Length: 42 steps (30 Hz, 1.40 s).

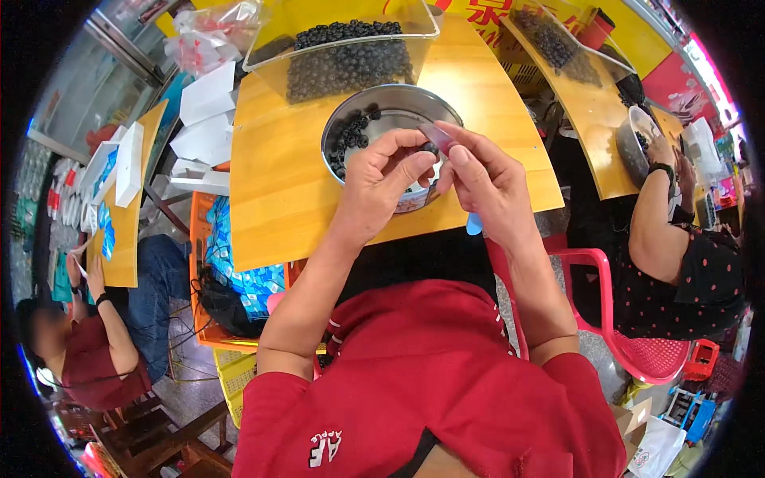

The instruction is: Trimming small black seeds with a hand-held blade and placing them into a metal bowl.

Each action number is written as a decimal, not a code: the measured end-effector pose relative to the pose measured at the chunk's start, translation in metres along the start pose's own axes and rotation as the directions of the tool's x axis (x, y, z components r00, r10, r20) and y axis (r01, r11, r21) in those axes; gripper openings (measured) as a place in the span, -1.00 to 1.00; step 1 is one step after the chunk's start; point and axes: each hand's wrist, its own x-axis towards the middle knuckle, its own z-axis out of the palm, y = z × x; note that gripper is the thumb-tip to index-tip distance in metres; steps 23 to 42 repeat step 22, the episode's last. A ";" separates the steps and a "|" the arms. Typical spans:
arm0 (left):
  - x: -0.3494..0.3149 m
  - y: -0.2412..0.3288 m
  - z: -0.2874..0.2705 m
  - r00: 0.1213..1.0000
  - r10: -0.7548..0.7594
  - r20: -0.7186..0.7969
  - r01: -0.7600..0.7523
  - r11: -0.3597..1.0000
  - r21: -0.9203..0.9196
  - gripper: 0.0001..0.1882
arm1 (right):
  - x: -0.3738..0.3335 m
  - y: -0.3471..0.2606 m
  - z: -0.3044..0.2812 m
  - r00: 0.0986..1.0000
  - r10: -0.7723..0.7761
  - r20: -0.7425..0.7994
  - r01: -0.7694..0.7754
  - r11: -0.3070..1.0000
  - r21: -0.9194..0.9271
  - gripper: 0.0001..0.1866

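Observation:
My right hand (pixel 494 179) is closed round a small knife, its blade (pixel 435 137) sticking out over the bowl and its blue handle end (pixel 475 224) showing below the palm. Close against it, my left hand (pixel 382 183) is curled in a pinch on a small dark round piece (pixel 431 148), mostly hidden by the fingers. Both hands are over the near rim of a round metal bowl (pixel 453 111). More black, berry-like pieces (pixel 348 137) lie along the bowl's left side.
Behind the bowl, a clear plastic tub (pixel 430 40) holds many black pieces on the wooden table (pixel 494 88). An orange crate (pixel 201 263) with blue packets stands left. A co-worker (pixel 669 247) by a pink chair (pixel 610 311) reaches into another bowl (pixel 629 143); another person (pixel 96 342) sits at far left.

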 end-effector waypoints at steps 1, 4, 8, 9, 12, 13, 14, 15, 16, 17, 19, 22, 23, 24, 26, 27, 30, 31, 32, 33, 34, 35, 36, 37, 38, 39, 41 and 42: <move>0.000 0.000 0.000 1.000 -0.002 0.003 0.002 1.000 -0.006 -0.81 | 0.000 0.001 0.001 0.999 -0.033 0.013 0.033 0.999 -0.028 -0.62; 0.001 0.000 -0.001 1.000 -0.006 0.013 0.006 1.000 -0.006 -0.81 | 0.000 0.002 0.001 0.998 -0.056 0.028 0.058 0.995 -0.081 -0.63; 0.003 0.001 -0.004 0.999 0.000 0.038 0.001 1.000 -0.012 -0.83 | 0.000 0.000 0.000 0.998 -0.038 0.047 0.044 0.991 -0.125 -0.64; 0.003 0.002 -0.004 0.999 0.010 0.045 -0.010 1.000 -0.009 -0.85 | 0.000 -0.001 0.000 0.998 -0.037 0.048 0.042 0.991 -0.125 -0.64; 0.006 0.001 -0.008 0.998 0.018 0.065 -0.019 1.000 0.011 -0.89 | 0.002 -0.003 0.000 0.996 -0.064 0.056 0.073 0.983 -0.169 -0.65; 0.007 0.001 -0.009 0.997 0.016 0.081 -0.018 0.999 0.026 -0.90 | 0.002 -0.004 -0.003 0.997 -0.054 0.046 0.062 0.981 -0.183 -0.65; 0.007 0.001 -0.008 0.997 0.015 0.081 -0.017 1.000 0.025 -0.90 | 0.003 -0.004 -0.005 0.998 -0.045 0.037 0.051 0.979 -0.197 -0.66; 0.007 0.002 -0.006 0.996 0.028 0.080 -0.029 1.000 0.002 -0.89 | 0.004 -0.004 -0.006 0.998 -0.044 0.037 0.050 0.979 -0.198 -0.66; 0.008 0.003 -0.006 0.996 0.042 0.080 -0.040 0.999 -0.021 -0.89 | 0.004 -0.003 -0.008 0.998 -0.048 0.045 0.056 0.981 -0.188 -0.67; 0.008 0.004 -0.006 0.996 0.042 0.080 -0.040 0.999 -0.021 -0.89 | 0.005 -0.003 -0.009 0.997 -0.053 0.054 0.062 0.982 -0.177 -0.67; 0.009 0.004 -0.006 0.995 0.028 0.094 -0.023 0.999 -0.049 -0.87 | 0.004 -0.010 -0.010 0.999 0.006 0.048 0.002 0.986 -0.165 -0.67; 0.009 0.009 -0.006 0.994 -0.029 0.107 0.031 0.999 -0.014 -0.88 | 0.002 -0.017 -0.012 0.993 0.102 0.053 -0.094 0.986 -0.138 -0.62; 0.009 0.009 -0.006 0.994 -0.029 0.107 0.031 0.999 -0.014 -0.88 | 0.002 -0.017 -0.012 0.993 0.102 0.053 -0.094 0.986 -0.138 -0.62; 0.009 0.009 -0.006 0.994 -0.029 0.107 0.031 0.999 -0.014 -0.88 | 0.002 -0.017 -0.012 0.993 0.102 0.053 -0.094 0.986 -0.138 -0.62; 0.009 0.009 -0.006 0.994 -0.029 0.107 0.031 0.999 -0.014 -0.88 | 0.002 -0.017 -0.012 0.993 0.102 0.053 -0.094 0.986 -0.138 -0.62; 0.009 0.009 -0.006 0.994 -0.029 0.107 0.031 0.999 -0.014 -0.88 | 0.002 -0.017 -0.012 0.993 0.102 0.053 -0.094 0.986 -0.138 -0.62; 0.009 0.009 -0.006 0.994 -0.029 0.107 0.031 0.999 -0.014 -0.88 | 0.002 -0.017 -0.012 0.993 0.102 0.053 -0.094 0.986 -0.138 -0.62; 0.009 0.009 -0.006 0.994 -0.029 0.107 0.031 0.999 -0.014 -0.88 | 0.002 -0.017 -0.012 0.993 0.102 0.053 -0.094 0.986 -0.138 -0.62; 0.009 0.009 -0.006 0.994 -0.029 0.107 0.031 0.999 -0.014 -0.88 | 0.002 -0.017 -0.012 0.993 0.102 0.053 -0.094 0.986 -0.138 -0.62; 0.009 0.009 -0.006 0.994 -0.029 0.107 0.031 0.999 -0.014 -0.88 | 0.002 -0.017 -0.012 0.993 0.102 0.053 -0.094 0.986 -0.138 -0.62; 0.009 0.009 -0.006 0.994 -0.029 0.107 0.031 0.999 -0.014 -0.88 | 0.002 -0.017 -0.012 0.993 0.102 0.053 -0.094 0.986 -0.138 -0.62; 0.009 0.009 -0.006 0.994 -0.029 0.107 0.031 0.999 -0.014 -0.88 | 0.002 -0.017 -0.012 0.993 0.102 0.053 -0.094 0.986 -0.138 -0.62; 0.009 0.009 -0.006 0.994 -0.029 0.107 0.031 0.999 -0.014 -0.88 | 0.002 -0.017 -0.012 0.993 0.102 0.053 -0.094 0.986 -0.138 -0.62; 0.009 0.009 -0.006 0.994 -0.029 0.107 0.031 0.999 -0.014 -0.88 | 0.002 -0.017 -0.012 0.993 0.102 0.053 -0.094 0.986 -0.138 -0.62; 0.009 0.009 -0.006 0.994 -0.029 0.107 0.031 0.999 -0.014 -0.88 | 0.002 -0.017 -0.012 0.993 0.102 0.053 -0.094 0.986 -0.138 -0.62; 0.009 0.009 -0.006 0.994 -0.029 0.107 0.031 0.999 -0.014 -0.88 | 0.002 -0.017 -0.012 0.993 0.102 0.053 -0.094 0.986 -0.138 -0.62; 0.009 0.009 -0.006 0.994 -0.029 0.107 0.031 0.999 -0.014 -0.88 | 0.002 -0.017 -0.012 0.993 0.102 0.053 -0.094 0.986 -0.138 -0.62; 0.009 0.009 -0.006 0.994 -0.029 0.107 0.031 0.999 -0.014 -0.88 | 0.002 -0.017 -0.012 0.993 0.102 0.053 -0.094 0.986 -0.138 -0.62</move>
